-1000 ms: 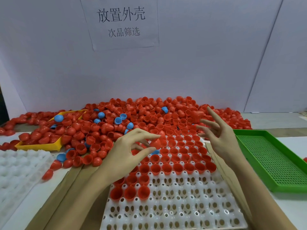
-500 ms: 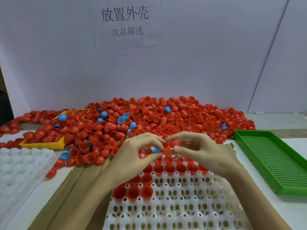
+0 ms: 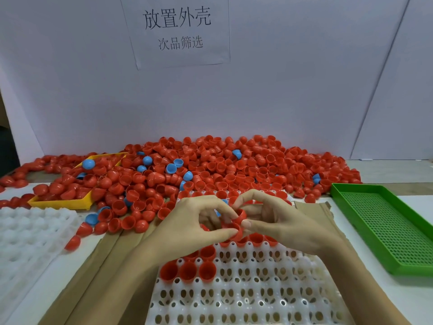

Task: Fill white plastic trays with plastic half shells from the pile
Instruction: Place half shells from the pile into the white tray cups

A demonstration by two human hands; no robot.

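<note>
both hands meet over the far half of the white perforated plastic tray (image 3: 246,299) at the near edge of the surface, working on red plastic half shells (image 3: 235,225) that look nested together. to do this well, in my judgement, each hand should pinch one shell by its rim and twist them gently apart rather than squeeze, then seat each shell open side up in the next free cup beside the filled rows.

the left hand (image 3: 196,225) comes in from the near left, thumb and forefinger curled and pinching the lower red shell. the right hand (image 3: 276,221) comes in from the near right, thumb and fingers curled round the upper shell, wrist low over the tray. the big pile of red and blue plastic half shells (image 3: 210,170) lies along the far edge, touching the tray's far side.
</note>
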